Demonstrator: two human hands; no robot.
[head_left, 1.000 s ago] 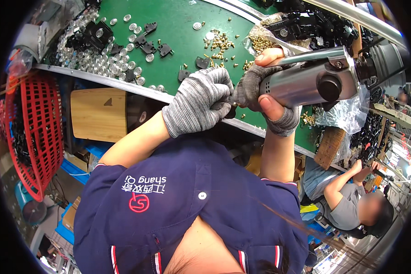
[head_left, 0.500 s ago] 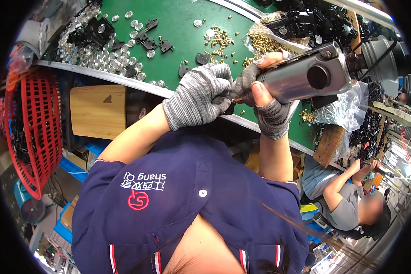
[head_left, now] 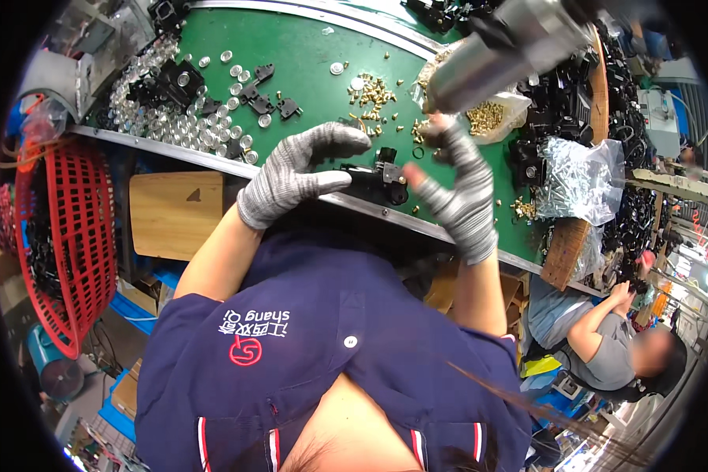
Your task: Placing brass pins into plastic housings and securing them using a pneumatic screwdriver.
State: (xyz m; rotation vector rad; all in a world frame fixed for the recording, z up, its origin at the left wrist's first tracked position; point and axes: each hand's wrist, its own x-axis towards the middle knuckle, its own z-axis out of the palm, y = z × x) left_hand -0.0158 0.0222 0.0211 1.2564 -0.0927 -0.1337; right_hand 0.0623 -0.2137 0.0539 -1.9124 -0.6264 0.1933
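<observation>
A black moulded part (head_left: 387, 175) with a small metal fitting lies near the front edge of the green tabletop. To its left is my left hand (head_left: 297, 169) in a grey knitted glove, thumb and fingers parted in a C shape with nothing between them. My right hand (head_left: 462, 189), gloved with bare fingertips, is spread just right of the part; I cannot tell if a fingertip touches it. Above that hand hangs a silver power screwdriver (head_left: 503, 59), blurred and out of my grip. Small brass screws (head_left: 376, 96) lie loose beyond the part.
Silver round caps (head_left: 200, 118) and small black switch-like pieces (head_left: 259, 98) cover the table's left. A bag of brass screws (head_left: 488, 118), a clear bag of silver screws (head_left: 578, 185) and a wooden block (head_left: 566, 252) stand right. A red basket (head_left: 75, 236) is left; a co-worker (head_left: 606, 342) sits right.
My right hand has let go of the screwdriver, which has risen up and away. My hands have moved apart and opened, uncovering the black part between them.
</observation>
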